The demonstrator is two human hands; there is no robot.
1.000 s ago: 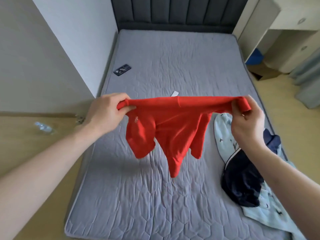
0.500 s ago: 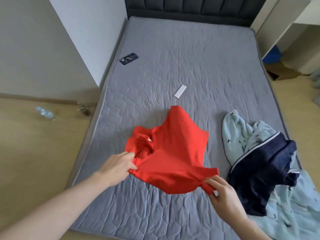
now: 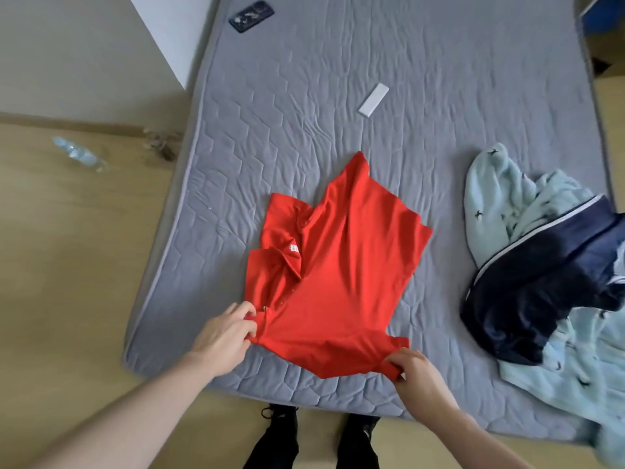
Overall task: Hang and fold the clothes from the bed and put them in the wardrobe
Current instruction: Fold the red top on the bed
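Note:
A red polo shirt (image 3: 338, 275) lies folded on the grey mattress (image 3: 439, 106), near its front edge, collar and buttons to the left. My left hand (image 3: 225, 336) pinches the shirt's near left corner by the button placket. My right hand (image 3: 417, 374) pinches the near right corner, at a sleeve end. Both corners are down at the mattress surface.
A heap of pale blue patterned cloth (image 3: 500, 198) and a navy garment (image 3: 541, 289) lies on the bed's right side. A white remote (image 3: 373, 99) and a dark phone (image 3: 252, 15) lie farther back. A plastic bottle (image 3: 79, 154) lies on the wooden floor at left.
The shirt was held up stretched between both hands a second ago. It has been lowered onto the mattress and now lies flatter, with both hands drawn toward the front edge.

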